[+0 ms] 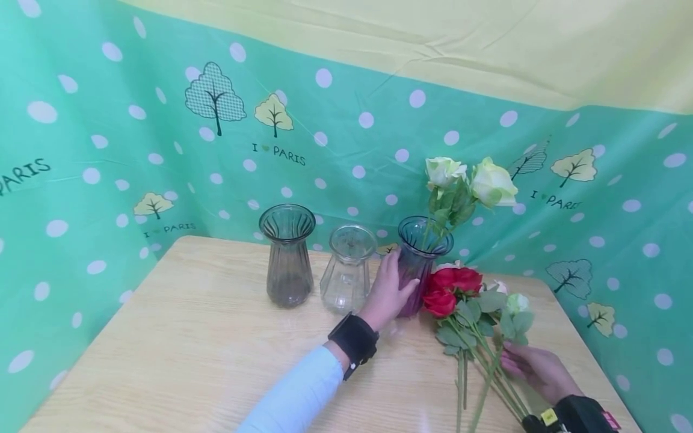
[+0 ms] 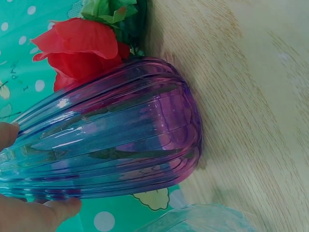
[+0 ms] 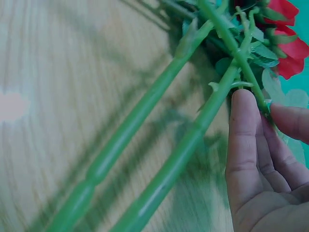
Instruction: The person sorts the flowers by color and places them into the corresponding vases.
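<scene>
My left hand [image 1: 387, 291] grips the side of a ribbed purple-and-blue glass vase [image 1: 414, 282], thumb and fingers on opposite sides. Two white roses [image 1: 494, 183] stand in this vase, leaning right; their stems show through the glass in the left wrist view. On the table to its right lies a bunch of red roses [image 1: 452, 288] with long green stems [image 1: 489, 370]. My right hand [image 1: 536, 368] is at the bunch's right side. Between its thumb and fingers it pinches a thin green stem [image 3: 251, 79], which seems to belong to a pale white rose [image 1: 518, 305].
Left of the purple vase stand a clear glass vase [image 1: 346, 282] and a grey glass vase [image 1: 289, 264], both upright on the wooden table [image 1: 189, 337]. A green dotted cloth [image 1: 368, 162] hangs behind the table and along its sides.
</scene>
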Tool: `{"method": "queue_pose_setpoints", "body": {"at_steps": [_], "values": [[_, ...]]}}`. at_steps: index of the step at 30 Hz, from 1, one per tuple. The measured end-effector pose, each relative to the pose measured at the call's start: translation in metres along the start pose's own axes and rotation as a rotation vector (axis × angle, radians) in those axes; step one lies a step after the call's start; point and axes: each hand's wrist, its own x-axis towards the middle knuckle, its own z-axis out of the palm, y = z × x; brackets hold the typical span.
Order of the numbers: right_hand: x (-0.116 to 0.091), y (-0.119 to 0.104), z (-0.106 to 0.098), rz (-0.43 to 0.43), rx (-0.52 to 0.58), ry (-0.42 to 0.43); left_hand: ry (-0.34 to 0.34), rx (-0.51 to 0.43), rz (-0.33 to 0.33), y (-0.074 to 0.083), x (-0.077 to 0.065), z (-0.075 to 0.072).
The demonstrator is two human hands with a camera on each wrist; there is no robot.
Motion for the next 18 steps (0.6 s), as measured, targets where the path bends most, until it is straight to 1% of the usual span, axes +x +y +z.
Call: {"method": "queue_pose_setpoints", "body": {"at_steps": [6, 10, 12, 16, 18], "values": [[-0.002, 0.000, -0.004, -0.010, 0.033, -0.056, -0.010, 0.001, -0.009, 0.000, 0.000, -0.001], [-0.004, -0.003, -0.006, -0.039, 0.060, -0.108, -0.014, -0.003, -0.013, -0.001, 0.000, 0.000], [-0.006, -0.006, -0.006, -0.062, 0.065, -0.101, -0.015, -0.003, -0.013, -0.001, 0.000, 0.000], [-0.011, -0.018, -0.003, -0.118, 0.094, -0.050, -0.018, -0.005, -0.019, 0.000, 0.000, 0.000], [-0.013, -0.025, -0.001, -0.154, 0.123, -0.049, -0.018, -0.005, -0.021, 0.000, 0.000, 0.000]]}}
